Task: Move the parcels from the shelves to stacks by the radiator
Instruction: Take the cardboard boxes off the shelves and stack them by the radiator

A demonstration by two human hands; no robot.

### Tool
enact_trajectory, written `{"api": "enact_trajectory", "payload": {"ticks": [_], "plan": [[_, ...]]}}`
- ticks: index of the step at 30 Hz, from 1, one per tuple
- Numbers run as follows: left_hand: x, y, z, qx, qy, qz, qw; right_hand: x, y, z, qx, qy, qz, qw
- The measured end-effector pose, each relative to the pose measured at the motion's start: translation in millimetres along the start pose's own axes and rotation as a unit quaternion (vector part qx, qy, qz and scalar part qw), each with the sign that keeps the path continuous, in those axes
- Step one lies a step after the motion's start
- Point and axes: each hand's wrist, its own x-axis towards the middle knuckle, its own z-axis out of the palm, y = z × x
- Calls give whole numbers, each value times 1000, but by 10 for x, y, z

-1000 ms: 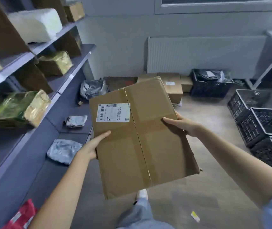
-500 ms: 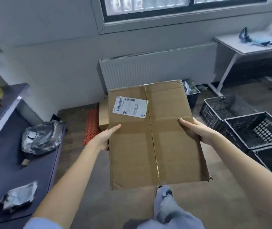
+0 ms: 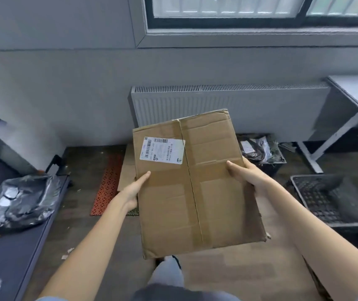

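I carry a flat brown cardboard parcel with a white label, held in front of me above the floor. My left hand grips its left edge, thumb on top. My right hand grips the right edge the same way. The white radiator stands on the wall straight ahead, behind the parcel. Part of another cardboard box shows on the floor below the radiator, mostly hidden by the parcel I hold.
A dark shelf on the left holds a silver-grey bagged parcel. A black bin of bagged items sits by the radiator. Black crates stand at right, a white table beyond. A red mat lies on the floor.
I have turned from the shelves and walked toward the radiator, which is now closer and centred. Both hands keep the same hold on the parcel.
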Motion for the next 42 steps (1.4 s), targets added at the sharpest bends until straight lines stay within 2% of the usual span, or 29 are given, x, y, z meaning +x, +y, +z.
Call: {"api": "enact_trajectory", "payload": {"ticks": [6, 10, 12, 19, 24, 28, 31, 34, 36, 39, 42], "plan": [[1793, 731, -318, -4, 73, 12, 997, 1892, 48, 254, -4, 22, 56, 998], [2948, 1038, -396, 28, 145, -35, 988, 3008, 217, 337, 1, 56, 117, 992], [3433, 1091, -433, 46, 156, -65, 985, 3399, 340, 297, -12, 69, 144, 987], [4798, 599, -576, 102, 128, -196, 967, 4338, 1322, 312, -1, 58, 227, 972], [5738, 172, -487, 146, 151, -191, 959, 5102, 2212, 183, 6, 56, 286, 957], [6492, -21, -401, 158, 164, -163, 960, 5824, 2659, -57, 9, 64, 278, 958], [6697, -240, -415, 139, 174, -180, 958, 6169, 2821, -261, -18, 25, 281, 959], [6536, -494, -361, 109, 195, -267, 937, 6151, 2899, -352, -41, 3, 318, 947], [6394, -604, -280, 69, 225, -327, 915, 6021, 2967, -319, -52, 10, 382, 922], [6313, -645, -187, 58, 229, -413, 880, 5875, 2999, -220, 0, -12, 487, 874], [6327, -547, -217, 38, 227, -435, 870, 6022, 2905, -271, 13, -24, 490, 871]]}}
